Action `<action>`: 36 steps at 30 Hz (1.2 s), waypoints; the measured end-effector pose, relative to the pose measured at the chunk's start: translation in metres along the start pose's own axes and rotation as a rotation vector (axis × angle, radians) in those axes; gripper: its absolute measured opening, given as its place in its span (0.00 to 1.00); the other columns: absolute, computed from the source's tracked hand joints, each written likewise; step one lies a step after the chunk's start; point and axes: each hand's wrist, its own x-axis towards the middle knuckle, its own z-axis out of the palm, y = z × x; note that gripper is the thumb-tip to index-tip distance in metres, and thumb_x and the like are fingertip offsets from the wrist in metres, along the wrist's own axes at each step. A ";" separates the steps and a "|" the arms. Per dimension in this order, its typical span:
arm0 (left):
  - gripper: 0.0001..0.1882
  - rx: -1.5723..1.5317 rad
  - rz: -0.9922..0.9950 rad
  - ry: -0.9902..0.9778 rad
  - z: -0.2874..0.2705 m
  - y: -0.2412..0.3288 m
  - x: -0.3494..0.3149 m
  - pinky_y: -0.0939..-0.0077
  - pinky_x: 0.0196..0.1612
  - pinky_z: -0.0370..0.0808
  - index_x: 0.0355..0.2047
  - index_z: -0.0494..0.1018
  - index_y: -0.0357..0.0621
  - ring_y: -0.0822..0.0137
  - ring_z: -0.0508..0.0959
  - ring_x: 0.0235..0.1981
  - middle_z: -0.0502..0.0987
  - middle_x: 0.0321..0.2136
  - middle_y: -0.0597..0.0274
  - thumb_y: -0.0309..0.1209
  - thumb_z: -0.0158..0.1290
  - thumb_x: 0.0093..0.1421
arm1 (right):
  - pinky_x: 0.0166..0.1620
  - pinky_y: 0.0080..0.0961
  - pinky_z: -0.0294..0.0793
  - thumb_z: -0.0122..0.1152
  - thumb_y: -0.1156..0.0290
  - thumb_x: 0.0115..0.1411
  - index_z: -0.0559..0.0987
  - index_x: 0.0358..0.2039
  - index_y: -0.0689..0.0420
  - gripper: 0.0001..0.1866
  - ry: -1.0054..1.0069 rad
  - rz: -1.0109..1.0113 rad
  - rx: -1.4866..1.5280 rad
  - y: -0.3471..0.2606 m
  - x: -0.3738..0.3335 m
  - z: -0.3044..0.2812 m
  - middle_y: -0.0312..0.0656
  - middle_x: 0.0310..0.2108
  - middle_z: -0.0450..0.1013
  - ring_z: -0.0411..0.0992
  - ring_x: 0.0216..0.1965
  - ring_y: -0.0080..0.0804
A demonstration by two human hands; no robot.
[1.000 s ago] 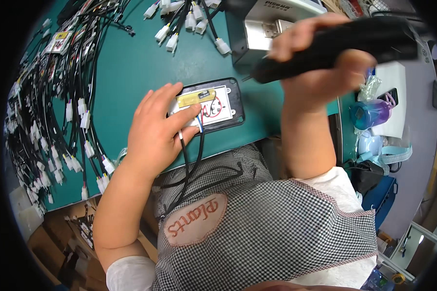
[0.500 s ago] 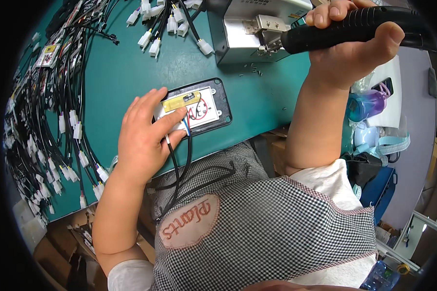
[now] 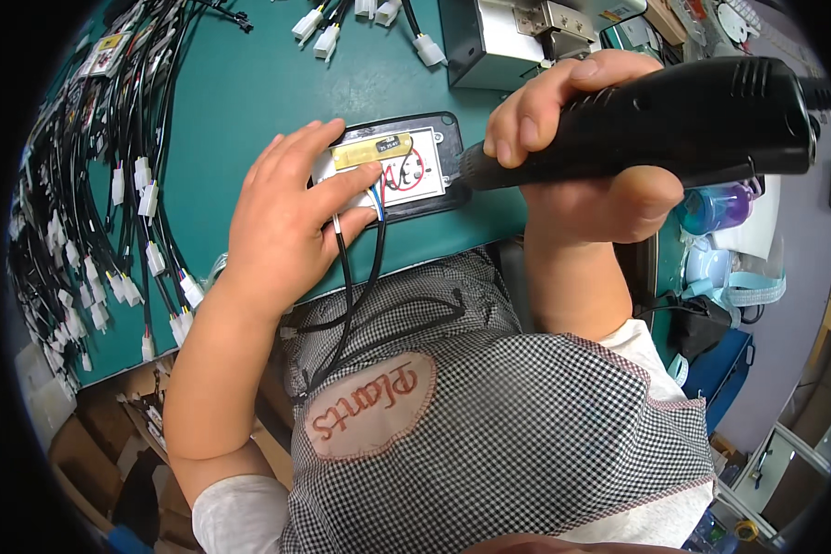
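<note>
A shallow black plastic case [image 3: 450, 138] lies on the green work surface with a white circuit board [image 3: 427, 191] inside it. A yellow-wrapped part [image 3: 353, 153] sits along the board's far side, and black cables [image 3: 379, 254] lead from its near edge toward my apron. My left hand [image 3: 286, 212] grips the case by its left end, its thumb and fingers over the board. A black electric screwdriver [image 3: 692, 125] is in my right hand [image 3: 582, 208], held nearly level. Its nose reaches the case's right edge, where the bit seems to meet a corner of the board; exact contact is hard to tell.
Piles of black cables with white connectors [image 3: 143, 198] cover the left of the green mat [image 3: 240, 69]. More connectors [image 3: 425, 49] lie at the back. A metal box-shaped machine [image 3: 489, 51] stands far right of centre, a blue-purple cup [image 3: 718, 207] at the right.
My right hand has brought the screwdriver from the metal machine down and toward me, to the right edge of the case. My left hand keeps its hold. The whole view has shifted slightly.
</note>
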 end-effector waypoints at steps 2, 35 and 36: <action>0.25 -0.003 -0.005 0.007 0.000 0.001 0.000 0.51 0.59 0.66 0.45 0.79 0.55 0.48 0.71 0.55 0.71 0.54 0.52 0.32 0.67 0.42 | 0.28 0.30 0.75 0.58 0.30 0.51 0.65 0.47 0.63 0.45 -0.008 0.034 -0.039 0.001 -0.001 0.004 0.47 0.26 0.70 0.71 0.22 0.35; 0.24 -0.030 -0.040 -0.014 -0.003 0.005 0.002 0.50 0.59 0.65 0.43 0.79 0.56 0.48 0.70 0.56 0.71 0.54 0.52 0.35 0.67 0.42 | 0.25 0.33 0.75 0.49 0.25 0.51 0.75 0.40 0.54 0.40 0.398 -0.245 -0.110 -0.046 0.042 -0.039 0.41 0.23 0.71 0.70 0.19 0.34; 0.24 -0.030 -0.033 -0.013 -0.004 0.006 0.003 0.50 0.59 0.65 0.43 0.79 0.56 0.48 0.70 0.56 0.71 0.54 0.52 0.35 0.67 0.42 | 0.26 0.33 0.75 0.48 0.25 0.51 0.76 0.40 0.53 0.40 0.342 -0.257 -0.169 -0.051 0.046 -0.053 0.41 0.23 0.71 0.71 0.19 0.35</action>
